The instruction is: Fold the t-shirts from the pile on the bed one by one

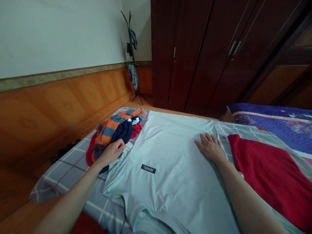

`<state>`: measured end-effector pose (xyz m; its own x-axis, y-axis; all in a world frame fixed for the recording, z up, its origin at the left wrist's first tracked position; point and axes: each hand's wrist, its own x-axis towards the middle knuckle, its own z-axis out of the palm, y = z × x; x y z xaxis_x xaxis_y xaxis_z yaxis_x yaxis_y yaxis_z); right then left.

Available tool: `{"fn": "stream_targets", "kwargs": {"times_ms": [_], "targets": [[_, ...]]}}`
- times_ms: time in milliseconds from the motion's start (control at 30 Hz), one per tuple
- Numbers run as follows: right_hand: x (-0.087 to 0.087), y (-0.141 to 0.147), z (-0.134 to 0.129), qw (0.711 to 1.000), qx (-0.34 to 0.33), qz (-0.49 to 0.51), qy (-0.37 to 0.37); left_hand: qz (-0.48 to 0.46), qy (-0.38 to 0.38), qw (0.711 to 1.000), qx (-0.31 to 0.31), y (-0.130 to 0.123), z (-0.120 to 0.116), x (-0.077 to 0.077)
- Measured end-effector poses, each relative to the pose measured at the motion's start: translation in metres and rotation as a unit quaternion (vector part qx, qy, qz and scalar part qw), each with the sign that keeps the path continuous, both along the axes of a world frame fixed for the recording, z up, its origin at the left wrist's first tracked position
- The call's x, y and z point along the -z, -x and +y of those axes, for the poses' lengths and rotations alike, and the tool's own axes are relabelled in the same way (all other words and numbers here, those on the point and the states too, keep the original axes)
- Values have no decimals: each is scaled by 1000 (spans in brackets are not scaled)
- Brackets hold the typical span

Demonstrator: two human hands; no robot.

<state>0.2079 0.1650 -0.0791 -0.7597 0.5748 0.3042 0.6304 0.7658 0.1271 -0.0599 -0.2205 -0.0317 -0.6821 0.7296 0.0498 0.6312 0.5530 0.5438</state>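
Pale T-shirt [175, 152] lies flat across the checked sheet [73, 162]

The right hand [211, 147] rests palm down on the T-shirt near its right edge, fingers slightly apart, gripping nothing. The left hand [113, 152] is at the opposite edge, beside a bunched sleeve [119, 161], fingers curled together; whether they pinch cloth cannot be told. Most of the T-shirt stretches between the two, collar toward the person. Just beyond the left hand sits a clothes pile [107, 131]; a red garment [270, 169] lies right of the right forearm.

dim, cool light leaves the shirt [170, 149] pale, the wardrobe [190, 55] dark, the edges stretched.
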Motion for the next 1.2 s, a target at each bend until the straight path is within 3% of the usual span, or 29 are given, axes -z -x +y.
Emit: {"fn": "stream_targets", "kwargs": {"times_ms": [133,267,367,467,533,633,700,833,900,1067,1133,1200], "targets": [[4,-1,2,1000,-3,6,5,78,87,990,-85,-3,-13,-4],[6,-3,4,1000,-2,14,11,188,265,927,-187,-8,-23,-13],[7,-4,3,1000,-3,15,9,198,313,908,-195,-12,-28,-23],[8,-4,3,1000,-3,17,9,230,285,916,-162,-17,-25,-29],[9,-5,4,1000,-3,20,9,263,214,934,-113,-24,-15,-28],[10,-5,4,1000,-8,25,7,218,114,968,41,-32,6,-18],[10,-5,5,1000,-12,26,5,157,108,974,121,-33,19,-8],[8,-5,3,1000,-9,14,3,127,145,978,78,-25,31,6],[8,-5,1,1000,0,10,6,135,147,976,90,-23,31,8],[0,-3,-2,1000,13,1,14,145,115,977,108,-48,29,-8],[-7,0,-9,999,19,-11,30,93,85,975,181,-70,25,-21],[-17,2,-24,998,11,-32,53,11,87,953,291,-94,18,-34]]}}
